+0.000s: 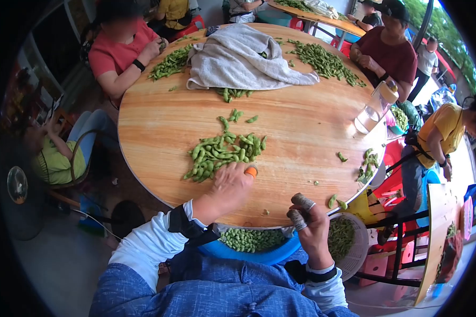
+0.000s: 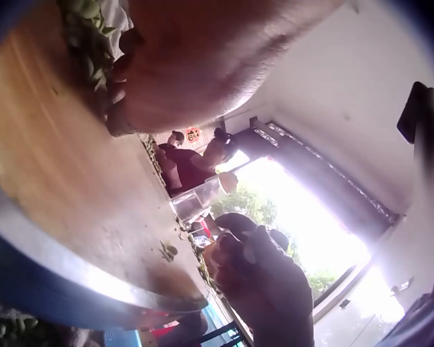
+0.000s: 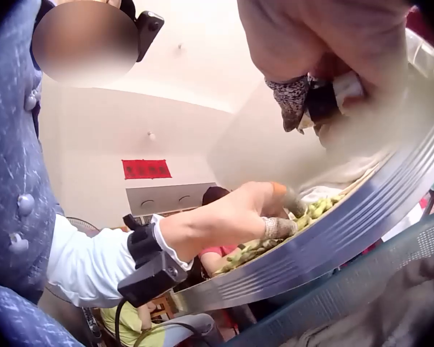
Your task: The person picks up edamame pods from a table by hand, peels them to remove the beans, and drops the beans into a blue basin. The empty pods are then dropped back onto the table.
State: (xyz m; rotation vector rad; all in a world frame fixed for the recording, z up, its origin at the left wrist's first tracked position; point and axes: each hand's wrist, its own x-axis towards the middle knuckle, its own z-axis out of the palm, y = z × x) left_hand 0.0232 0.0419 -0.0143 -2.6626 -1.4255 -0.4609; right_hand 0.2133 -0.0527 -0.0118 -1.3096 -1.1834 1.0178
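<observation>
My left hand (image 1: 227, 185), an orange band on one finger, reaches down at the near side of a pile of green edamame pods (image 1: 217, 153) on the round wooden table (image 1: 158, 121). Blurred in the head view, its fingertips show in the right wrist view, over the pods (image 3: 315, 213) with the thumb apart from the fingers. My right hand (image 1: 314, 232) is raised at the near table edge, thumb and a finger in grey wraps, other fingers bent. No pod shows between them. Below the edge, a blue basin (image 1: 272, 256) holds shelled green beans (image 1: 251, 239).
A grey cloth (image 1: 238, 58) covers part of the far tabletop, with more pods (image 1: 325, 61) around it. A clear bottle (image 1: 369, 116) stands at the right edge. Two people sit across the table. A white basket (image 1: 357, 248) of pods is below right.
</observation>
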